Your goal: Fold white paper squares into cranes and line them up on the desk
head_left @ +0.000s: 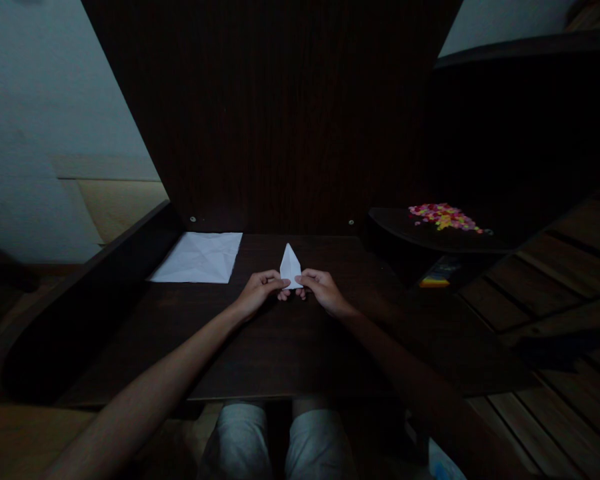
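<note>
A small piece of folded white paper [291,264] is held upright over the dark desk, its pointed tip facing away from me and a crease running down its middle. My left hand [263,289] pinches its lower left corner, thumb on top and fingers beneath. On the opposite side, my right hand [323,288] grips the lower right corner in the same way. To the left of my hands, creased white sheets of paper [200,257] lie flat near the back of the desk.
The dark wooden desk [280,353] has a tall back panel [280,120] and a raised left side edge [80,293]. On a curved shelf [395,223] at the right sits a pile of small pink, red and yellow pieces [447,217]. A colourful item [436,275] is under that shelf.
</note>
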The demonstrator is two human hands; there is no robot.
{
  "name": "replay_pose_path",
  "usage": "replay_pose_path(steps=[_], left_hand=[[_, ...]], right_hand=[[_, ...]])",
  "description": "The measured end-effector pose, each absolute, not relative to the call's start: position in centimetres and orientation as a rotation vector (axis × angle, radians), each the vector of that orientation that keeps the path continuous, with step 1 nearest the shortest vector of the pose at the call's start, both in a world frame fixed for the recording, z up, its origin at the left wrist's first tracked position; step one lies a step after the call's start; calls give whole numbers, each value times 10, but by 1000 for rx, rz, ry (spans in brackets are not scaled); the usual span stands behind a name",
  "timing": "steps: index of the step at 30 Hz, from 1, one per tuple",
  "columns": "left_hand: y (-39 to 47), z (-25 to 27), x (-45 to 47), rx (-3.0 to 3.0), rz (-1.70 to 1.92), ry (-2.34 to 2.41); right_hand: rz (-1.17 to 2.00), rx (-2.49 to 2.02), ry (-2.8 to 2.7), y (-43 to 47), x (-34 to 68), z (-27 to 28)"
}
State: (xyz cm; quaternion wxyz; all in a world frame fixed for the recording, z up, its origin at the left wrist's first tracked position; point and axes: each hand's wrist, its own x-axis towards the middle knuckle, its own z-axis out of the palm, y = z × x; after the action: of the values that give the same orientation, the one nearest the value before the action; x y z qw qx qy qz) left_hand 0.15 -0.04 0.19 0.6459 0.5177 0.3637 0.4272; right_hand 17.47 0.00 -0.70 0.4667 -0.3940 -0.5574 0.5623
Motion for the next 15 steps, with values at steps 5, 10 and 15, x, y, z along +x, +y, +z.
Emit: replay_pose_path(steps=[5,10,15], left_hand=[[0,2,0,1202,948,812],[-1,0,1,1224,922,818],[0,-2,1,1229,934,827]], right_hand=[[1337,-979,-1357,3,175,-10],[1220,-937,-1418,4,179,-9],[1219,-972,-1399,0,178,-3]])
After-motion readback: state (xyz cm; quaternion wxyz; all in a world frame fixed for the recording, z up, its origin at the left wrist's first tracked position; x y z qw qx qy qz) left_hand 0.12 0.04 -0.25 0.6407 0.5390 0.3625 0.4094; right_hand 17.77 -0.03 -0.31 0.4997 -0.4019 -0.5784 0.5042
